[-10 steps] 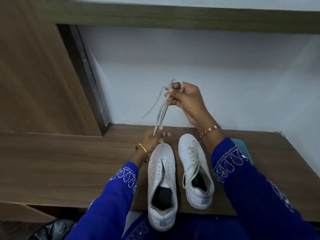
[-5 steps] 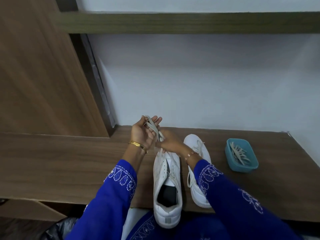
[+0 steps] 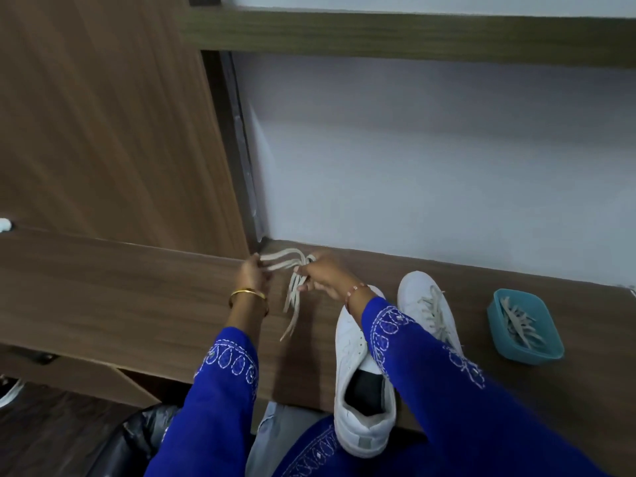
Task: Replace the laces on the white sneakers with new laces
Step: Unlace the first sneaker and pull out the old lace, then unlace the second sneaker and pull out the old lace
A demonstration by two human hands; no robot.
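Two white sneakers stand side by side on the wooden desk point(image 3: 103, 297). The left sneaker point(image 3: 358, 383) has no lace that I can see, and my right sleeve crosses its front. The right sneaker point(image 3: 426, 311) still carries a lace. An off-white lace point(image 3: 292, 290) is bunched between my hands, left of the shoes. My left hand point(image 3: 253, 273) pinches its folded end. My right hand point(image 3: 320, 275) grips the other side of the bundle. Loose ends hang down toward the desk.
A teal tub point(image 3: 526, 328) holding several laces sits at the right of the desk. A wooden cabinet panel point(image 3: 103, 115) rises at the left, a white wall point(image 3: 430, 166) behind. A dark bag point(image 3: 134, 442) lies below the desk's front edge.
The lace has come away from the left sneaker. Both hands have carried it left and down onto the desk, spreading apart with the bundle between them.
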